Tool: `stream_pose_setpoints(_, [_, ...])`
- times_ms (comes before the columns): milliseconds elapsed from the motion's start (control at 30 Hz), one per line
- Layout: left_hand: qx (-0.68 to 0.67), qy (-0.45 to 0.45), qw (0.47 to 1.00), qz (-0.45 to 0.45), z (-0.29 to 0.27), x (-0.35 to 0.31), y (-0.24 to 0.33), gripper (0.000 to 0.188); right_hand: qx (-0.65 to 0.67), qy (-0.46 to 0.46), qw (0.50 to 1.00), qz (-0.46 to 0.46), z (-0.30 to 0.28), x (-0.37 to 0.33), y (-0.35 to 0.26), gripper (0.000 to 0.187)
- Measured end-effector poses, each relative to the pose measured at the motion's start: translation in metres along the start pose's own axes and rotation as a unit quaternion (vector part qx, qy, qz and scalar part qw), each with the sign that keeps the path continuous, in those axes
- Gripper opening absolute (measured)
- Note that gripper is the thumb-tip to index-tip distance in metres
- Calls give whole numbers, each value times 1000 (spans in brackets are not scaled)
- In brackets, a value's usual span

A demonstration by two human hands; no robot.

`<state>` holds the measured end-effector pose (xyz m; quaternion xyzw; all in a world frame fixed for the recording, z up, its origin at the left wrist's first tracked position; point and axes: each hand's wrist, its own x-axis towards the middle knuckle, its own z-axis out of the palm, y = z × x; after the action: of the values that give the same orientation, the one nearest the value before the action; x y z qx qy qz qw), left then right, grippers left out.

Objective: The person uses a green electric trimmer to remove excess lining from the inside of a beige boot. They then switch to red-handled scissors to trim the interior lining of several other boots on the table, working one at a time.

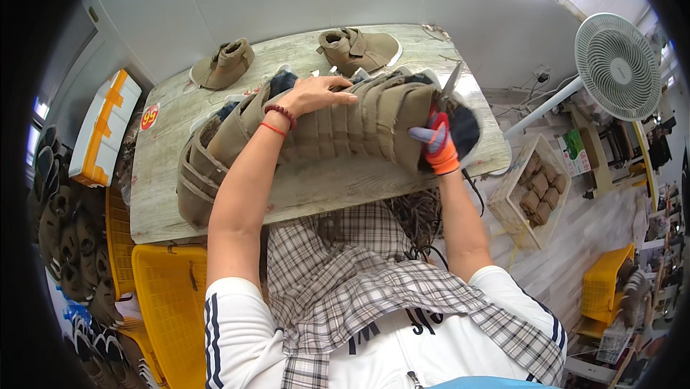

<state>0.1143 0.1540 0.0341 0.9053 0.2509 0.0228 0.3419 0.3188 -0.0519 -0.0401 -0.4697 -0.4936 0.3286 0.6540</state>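
A long row of brown shoe uppers, packed side by side, lies across the table. My bare left hand rests on top of the row with its fingers stretched out. At the row's right end, my right hand, in an orange and purple glove, is closed on a pair of scissors whose metal blades point up and away. Beside that hand, a dark-lined upper is partly hidden and a little blurred. Two brown shoes with pale soles stand behind the row: a left shoe and a right shoe.
The worn wooden table stands against a pale wall. A white fan and a crate of brown pieces are to the right. Yellow baskets, a white-orange box and piled shoes are to the left.
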Motion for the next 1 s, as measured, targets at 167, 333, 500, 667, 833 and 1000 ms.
stream_pose_setpoints(167, [-50, 23, 998, 3, -4, 5, -14, 43, -202, 97, 975, -10, 4, -22, 47, 47])
stream_pose_setpoints(333, [-13, 251, 967, -39, -35, 54, -46, 32, -121, 166, 979, -12, -8, -64, 56, 45])
stream_pose_setpoints(500, [262, 149, 948, -105, -32, 113, -62, 51, 38, 221, 974, 17, -8, -91, 51, 41])
stream_pose_setpoints(667, [429, 113, 891, -97, -26, 143, -76, 33, 27, 228, 972, 47, -8, -120, 28, 47])
stream_pose_setpoints(833, [136, 317, 939, -12, -77, 122, -89, 27, 41, 253, 964, 73, -19, -139, 19, 44])
stream_pose_setpoints(1000, [-431, 361, 826, -38, -167, -3, -72, 27, 4, 217, 973, 77, -9, -150, -1, 54])
